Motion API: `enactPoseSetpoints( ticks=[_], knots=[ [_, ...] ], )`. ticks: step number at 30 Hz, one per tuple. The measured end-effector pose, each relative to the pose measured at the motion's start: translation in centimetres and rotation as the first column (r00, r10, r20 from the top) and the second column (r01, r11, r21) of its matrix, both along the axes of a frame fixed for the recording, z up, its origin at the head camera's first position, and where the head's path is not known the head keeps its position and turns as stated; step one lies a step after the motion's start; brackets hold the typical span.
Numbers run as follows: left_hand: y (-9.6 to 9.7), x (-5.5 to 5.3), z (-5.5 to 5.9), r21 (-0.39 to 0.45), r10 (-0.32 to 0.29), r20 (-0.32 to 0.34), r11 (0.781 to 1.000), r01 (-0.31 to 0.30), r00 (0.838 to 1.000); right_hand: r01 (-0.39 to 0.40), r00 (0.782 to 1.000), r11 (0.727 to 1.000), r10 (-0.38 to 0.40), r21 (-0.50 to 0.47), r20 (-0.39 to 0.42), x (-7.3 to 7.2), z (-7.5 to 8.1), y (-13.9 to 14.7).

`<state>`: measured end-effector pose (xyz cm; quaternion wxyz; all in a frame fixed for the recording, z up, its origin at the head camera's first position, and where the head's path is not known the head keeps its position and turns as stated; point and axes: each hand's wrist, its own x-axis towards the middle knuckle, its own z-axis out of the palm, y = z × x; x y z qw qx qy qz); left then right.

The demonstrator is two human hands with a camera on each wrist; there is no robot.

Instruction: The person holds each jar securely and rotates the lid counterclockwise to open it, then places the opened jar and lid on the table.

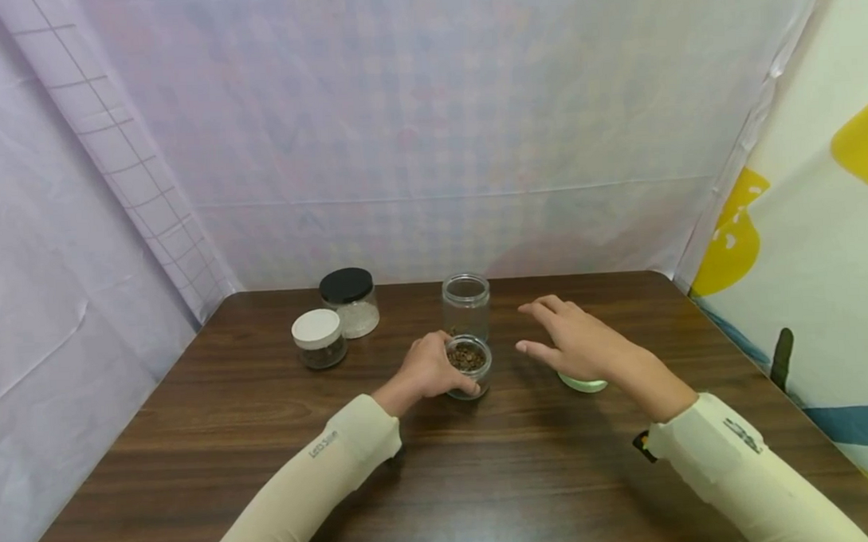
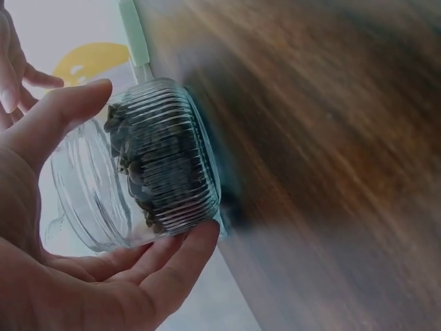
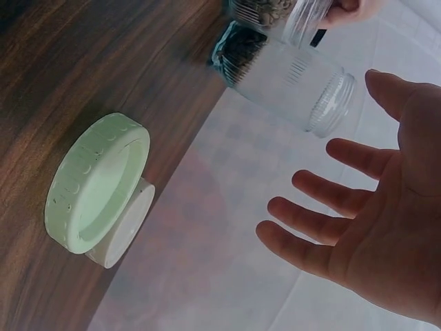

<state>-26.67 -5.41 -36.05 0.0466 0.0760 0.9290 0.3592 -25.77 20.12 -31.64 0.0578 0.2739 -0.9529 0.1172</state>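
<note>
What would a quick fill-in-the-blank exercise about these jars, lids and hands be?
1. The hand gripping a jar is the person's ____ one.
2. In the head view, the lid partly hidden beneath the other hand is coloured ____.
3. The farther lidded jar is topped in ____.

Missing words: left; green; black.

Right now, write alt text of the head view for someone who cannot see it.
The left hand holds a small open jar of brown bits at a brown table; the right hand, open in the air, partly hides a green lid. A taller open jar stands behind; a black-lidded jar and a white-lidded jar stand to the left.
</note>
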Motion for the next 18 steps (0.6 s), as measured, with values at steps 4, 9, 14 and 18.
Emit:
enactPoseSetpoints(
  ticks=[4,9,14,18],
  knots=[
    [-0.18,-0.11,-0.09,-0.007,0.003,0.017,1.0,-0.002,1.0,0.001,1.0,1.0,-0.001,-0.002,0.004,0.02,-0.14,0.04],
    [-0.46,-0.3,0.08,-0.038,-0.001,0.021,0.999,0.002,1.0,0.002,1.0,1.0,-0.002,-0.001,0.009,0.02,-0.3,0.16],
    [-0.65,-0.44,0.32,-0.084,-0.012,0.022,0.996,0.014,1.0,-0.004,1.0,1.0,0.004,0.002,-0.001,0.04,-0.39,0.14],
    [-0.61,-0.5,0.44,-0.092,-0.014,0.027,0.996,0.016,1.0,-0.011,1.0,1.0,0.011,-0.001,-0.004,0.13,-0.38,0.14]
  ],
)
